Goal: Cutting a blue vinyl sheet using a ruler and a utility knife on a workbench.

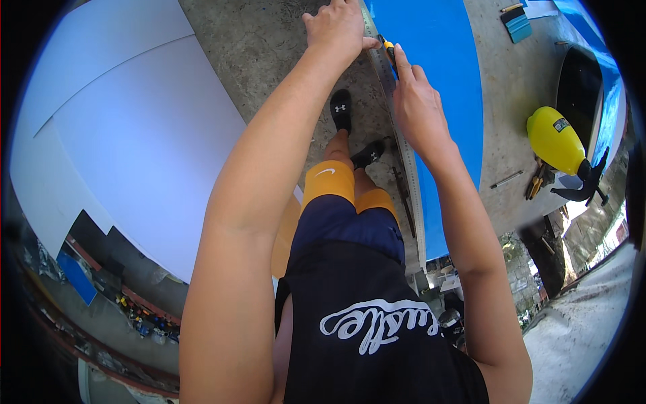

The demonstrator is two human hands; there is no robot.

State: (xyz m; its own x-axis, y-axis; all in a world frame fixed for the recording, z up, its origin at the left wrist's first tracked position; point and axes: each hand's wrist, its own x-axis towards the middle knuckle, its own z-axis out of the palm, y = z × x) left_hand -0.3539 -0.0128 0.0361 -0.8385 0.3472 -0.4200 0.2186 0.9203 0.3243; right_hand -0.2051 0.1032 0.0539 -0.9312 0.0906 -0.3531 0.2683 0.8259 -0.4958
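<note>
Pressing flat on the long metal ruler point(397, 128), the left hand point(340, 30) pins it beside the blue sheet point(437, 67), while the right hand point(417, 108) pinches a yellow-handled knife point(388, 47) against the ruler's edge.

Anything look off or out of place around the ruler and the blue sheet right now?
Nothing looks damaged or spilled. The left hand presses the long metal ruler along the blue sheet's edge; the right hand holds a yellow-handled knife against it. Loose tools lie beside the yellow sprayer.
</note>
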